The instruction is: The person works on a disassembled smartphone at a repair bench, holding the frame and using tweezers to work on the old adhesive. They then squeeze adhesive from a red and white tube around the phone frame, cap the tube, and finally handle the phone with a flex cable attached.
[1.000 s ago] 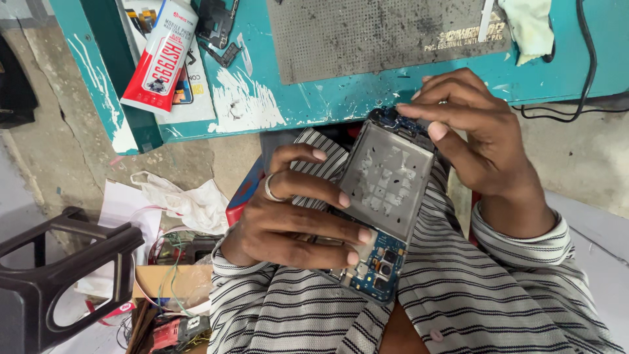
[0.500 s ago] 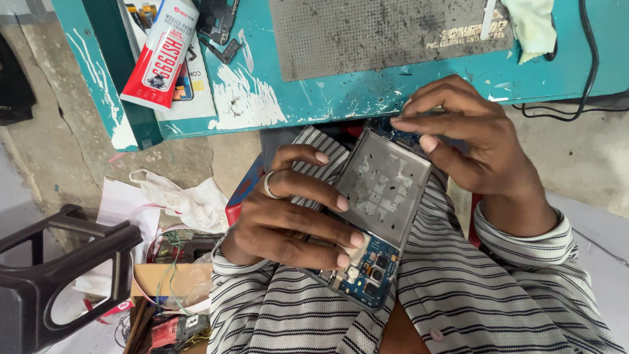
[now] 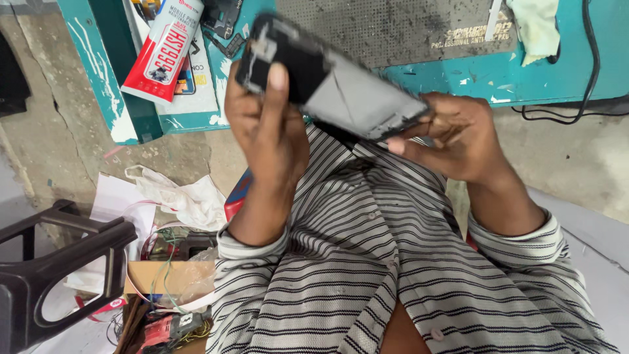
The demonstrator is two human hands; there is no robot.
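Opened phone chassis (image 3: pixel 341 82), back cover off, internals exposed, blurred; held in air over lap, just below teal bench edge (image 3: pixel 458 75). Left hand (image 3: pixel 265 124) clamped on upper end, right hand (image 3: pixel 458 134) pinching lower end. Reassembly not evident. Nearby: red-white adhesive tube (image 3: pixel 160 49), grey work mat (image 3: pixel 393 26).

One head-worn camera (the only view) looks steeply down, close over the striped shirt (image 3: pixel 367 262), facing the teal-painted worktable's (image 3: pixel 524 78) near edge.
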